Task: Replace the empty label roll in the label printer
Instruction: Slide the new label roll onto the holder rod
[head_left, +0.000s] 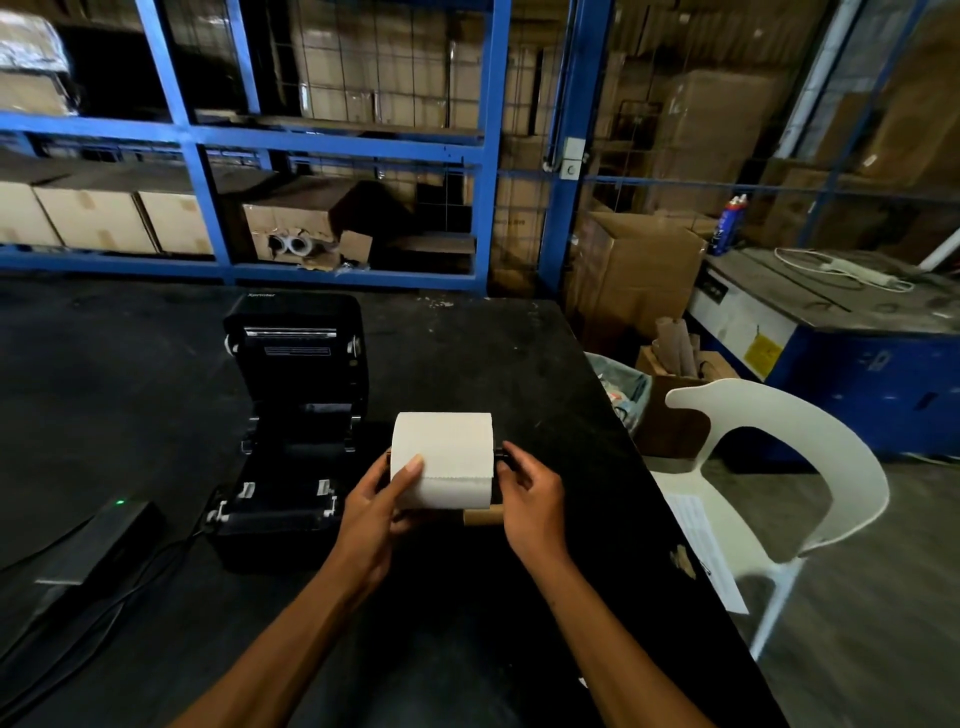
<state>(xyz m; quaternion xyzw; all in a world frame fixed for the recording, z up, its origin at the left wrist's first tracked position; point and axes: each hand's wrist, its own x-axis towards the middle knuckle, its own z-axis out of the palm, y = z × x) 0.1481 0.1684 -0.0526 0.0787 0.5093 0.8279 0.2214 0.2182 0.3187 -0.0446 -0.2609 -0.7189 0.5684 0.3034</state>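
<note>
Item: white label roll (442, 457), held above black table (519, 364), just R of open label printer (293, 431). Our left hand (371, 512) grips roll's L end; our right hand (530, 499) pinches black spindle (503, 451) at R end. Bare cardboard core (483, 515) below roll.

The black label printer (296, 415), standing open toward the left of the desk (493, 353), bears the brand word "Xprinter" in small pale letters at the top left of its raised lid. A white-framed sticker inside that lid carries print too small to read. The yellow sticker on the blue machine (831, 364) to the right cannot be read either.
</note>
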